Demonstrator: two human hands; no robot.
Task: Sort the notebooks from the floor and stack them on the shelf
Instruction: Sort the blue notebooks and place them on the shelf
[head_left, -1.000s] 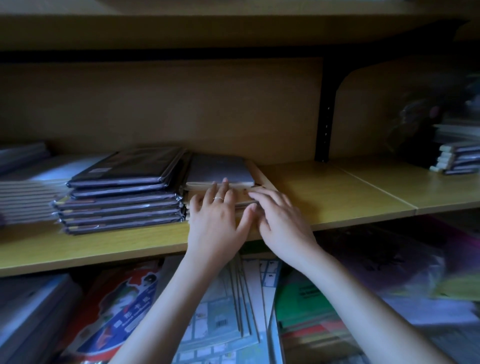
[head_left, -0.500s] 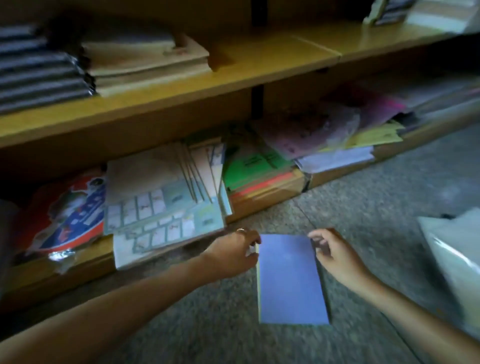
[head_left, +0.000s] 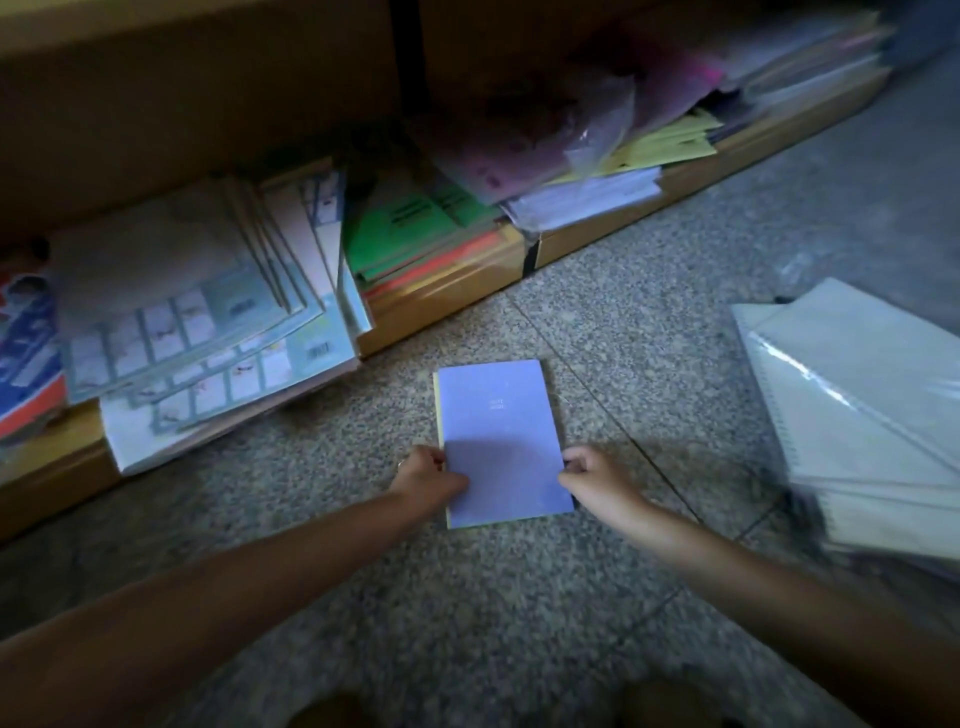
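Observation:
A blue notebook (head_left: 501, 441) lies flat on the speckled stone floor (head_left: 467, 597), a pale yellow edge showing along its left side. My left hand (head_left: 428, 480) grips its left edge near the lower corner, fingers curled. On the right edge, my right hand (head_left: 597, 480) pinches the notebook at about the same height. The wooden shelf (head_left: 447, 301) stands along the floor just beyond the notebook.
The bottom shelf holds slanting stacks of booklets (head_left: 197, 322), green and orange pads (head_left: 415, 234) and plastic-wrapped paper (head_left: 587, 192). A pile of white spiral notebooks in plastic wrap (head_left: 872, 415) lies on the floor at the right.
My hands left the stack on the upper shelf and came down to the floor. They slid from the notebook's top corners to its lower side edges and now grip it.

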